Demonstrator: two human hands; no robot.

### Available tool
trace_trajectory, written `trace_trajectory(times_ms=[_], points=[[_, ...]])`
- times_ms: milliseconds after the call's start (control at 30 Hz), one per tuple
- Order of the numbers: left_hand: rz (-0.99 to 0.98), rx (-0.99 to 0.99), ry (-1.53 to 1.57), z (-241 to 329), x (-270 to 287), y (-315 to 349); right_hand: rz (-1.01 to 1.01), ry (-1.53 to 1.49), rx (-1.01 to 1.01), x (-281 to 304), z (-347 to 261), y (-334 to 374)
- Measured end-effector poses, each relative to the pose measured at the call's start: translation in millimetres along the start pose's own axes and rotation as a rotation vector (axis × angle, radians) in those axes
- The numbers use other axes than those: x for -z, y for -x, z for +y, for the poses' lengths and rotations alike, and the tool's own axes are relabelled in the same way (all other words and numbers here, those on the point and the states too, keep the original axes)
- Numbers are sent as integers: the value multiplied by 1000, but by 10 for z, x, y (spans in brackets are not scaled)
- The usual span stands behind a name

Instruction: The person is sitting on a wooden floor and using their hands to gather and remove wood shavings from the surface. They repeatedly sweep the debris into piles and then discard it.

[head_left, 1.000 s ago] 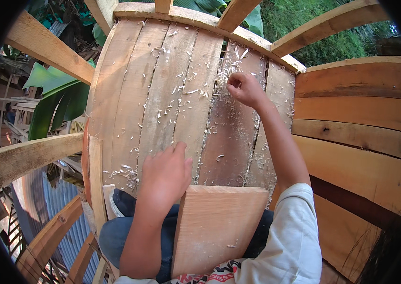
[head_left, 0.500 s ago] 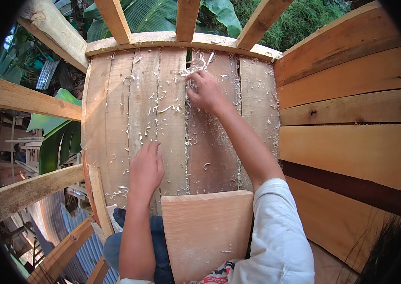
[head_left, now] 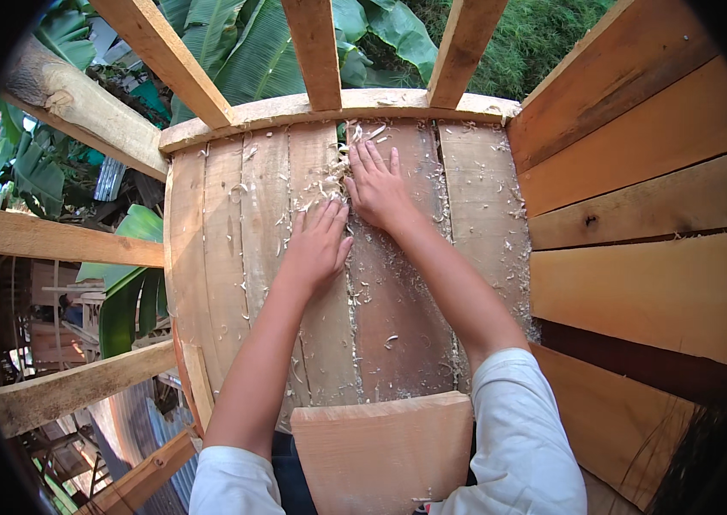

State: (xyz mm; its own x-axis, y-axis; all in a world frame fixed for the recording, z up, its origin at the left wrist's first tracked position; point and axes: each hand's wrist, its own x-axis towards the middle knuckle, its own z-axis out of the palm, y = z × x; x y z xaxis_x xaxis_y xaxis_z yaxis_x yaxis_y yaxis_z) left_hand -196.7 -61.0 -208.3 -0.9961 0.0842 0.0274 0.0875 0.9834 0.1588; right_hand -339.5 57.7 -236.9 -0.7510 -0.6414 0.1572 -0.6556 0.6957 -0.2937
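My left hand (head_left: 319,245) lies flat, fingers apart, on the plank floor (head_left: 398,318), among pale wood shavings (head_left: 329,176). My right hand (head_left: 378,182) is pressed flat just beyond it, fingers spread toward the floor's far edge, touching a heap of shavings. Neither hand holds anything. Both arms reach forward from white sleeves. A short light board (head_left: 380,451) rests across my lap at the near edge.
A plank wall (head_left: 638,197) rises on the right. A wooden beam (head_left: 337,105) borders the floor's far end, with three slanted rails (head_left: 316,47) above it. Open frame beams (head_left: 63,236) stand at the left, with banana leaves and corrugated roofing below.
Both hands have slid forward along the planks. The left hand moved up from near the board to beside the right hand, which shifted left toward the shavings at the far edge.
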Motion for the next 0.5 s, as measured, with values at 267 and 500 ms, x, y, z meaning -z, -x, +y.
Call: trace_trajectory(times_ms=[267,500], points=[[174,-63,199,-265,246,-505,164,-11,49,77,179,-243],[207,-88,77,-438,41,-750,85,-7,158,108,144,-87]])
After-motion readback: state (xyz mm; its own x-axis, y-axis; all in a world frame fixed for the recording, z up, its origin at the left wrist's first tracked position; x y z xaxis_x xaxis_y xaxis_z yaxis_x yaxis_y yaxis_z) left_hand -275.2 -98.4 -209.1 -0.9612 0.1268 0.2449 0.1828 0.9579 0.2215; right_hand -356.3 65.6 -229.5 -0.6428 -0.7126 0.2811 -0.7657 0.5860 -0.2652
